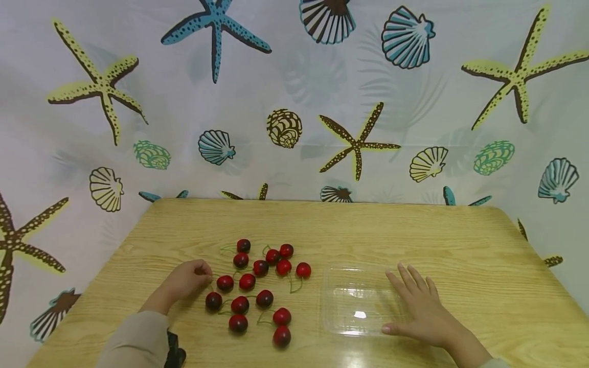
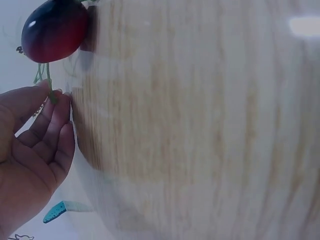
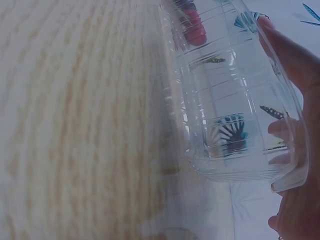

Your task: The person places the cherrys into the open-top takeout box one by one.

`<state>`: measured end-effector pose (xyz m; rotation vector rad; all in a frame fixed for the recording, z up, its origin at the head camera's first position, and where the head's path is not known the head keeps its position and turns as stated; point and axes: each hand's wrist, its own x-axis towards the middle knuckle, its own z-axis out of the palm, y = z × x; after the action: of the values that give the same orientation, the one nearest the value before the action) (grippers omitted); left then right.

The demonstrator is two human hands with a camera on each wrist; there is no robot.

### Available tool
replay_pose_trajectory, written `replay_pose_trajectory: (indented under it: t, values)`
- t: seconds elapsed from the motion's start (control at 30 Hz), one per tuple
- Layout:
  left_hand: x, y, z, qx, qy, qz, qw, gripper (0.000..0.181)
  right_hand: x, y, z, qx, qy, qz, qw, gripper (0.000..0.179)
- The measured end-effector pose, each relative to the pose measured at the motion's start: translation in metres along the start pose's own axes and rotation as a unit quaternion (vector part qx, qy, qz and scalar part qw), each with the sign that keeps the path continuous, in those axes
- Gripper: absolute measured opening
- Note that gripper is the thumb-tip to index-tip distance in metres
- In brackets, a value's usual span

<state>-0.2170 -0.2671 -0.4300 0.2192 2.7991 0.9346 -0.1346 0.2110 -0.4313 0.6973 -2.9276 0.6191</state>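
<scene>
At the left of the cherry group, my left hand [image 1: 189, 278] has thumb and fingertips closed on a thin green stem [image 2: 50, 87]. In the left wrist view, a dark red cherry [image 2: 56, 31] sits just beyond those fingertips. The nearest fruit in the head view is a dark cherry [image 1: 213, 301]. A clear plastic container [image 1: 327, 306] stands on the table right of the cherries. My right hand [image 1: 421, 309] rests along its right side with fingers spread and fairly straight. Seen from the right wrist, the thumb and fingers are at the rim of the container [image 3: 295, 125].
Several red cherries with green stems, such as one cherry [image 1: 247, 281], lie scattered left of the container. The wooden table [image 1: 395, 230] ends at a white cloth [image 1: 294, 76] printed with starfish and shells. A black object [image 1: 174, 350] shows by the left sleeve.
</scene>
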Motion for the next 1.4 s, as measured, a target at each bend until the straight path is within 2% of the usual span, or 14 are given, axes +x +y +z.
replay_pose_trajectory:
  t: [0.17,0.37,0.57,0.8,1.17,1.4]
  values:
    - [-0.002,-0.004,-0.001,-0.011,0.007,-0.002,0.9999,0.008,0.0,0.0,0.001,0.006,0.006,-0.002,1.0,0.096]
    - [-0.005,-0.007,-0.004,-0.024,0.031,-0.008,0.9992,0.011,0.0,0.0,0.0,0.016,0.0,0.002,0.9999,0.096]
    - [-0.007,-0.006,-0.007,-0.073,0.046,-0.012,0.9962,0.017,0.001,0.001,0.001,0.021,0.001,0.003,0.9998,0.095]
    - [-0.011,-0.001,-0.009,-0.162,0.042,-0.007,0.9859,0.022,0.0,0.001,0.004,0.021,0.001,0.002,0.9998,0.095]
    - [-0.013,0.012,-0.012,-0.222,0.059,-0.021,0.9731,0.035,0.0,0.001,0.006,0.001,0.013,0.001,0.9999,0.095]
    - [-0.013,0.025,-0.011,-0.272,0.074,-0.021,0.9592,0.037,0.0,0.001,0.006,-0.005,0.016,0.002,0.9999,0.095]
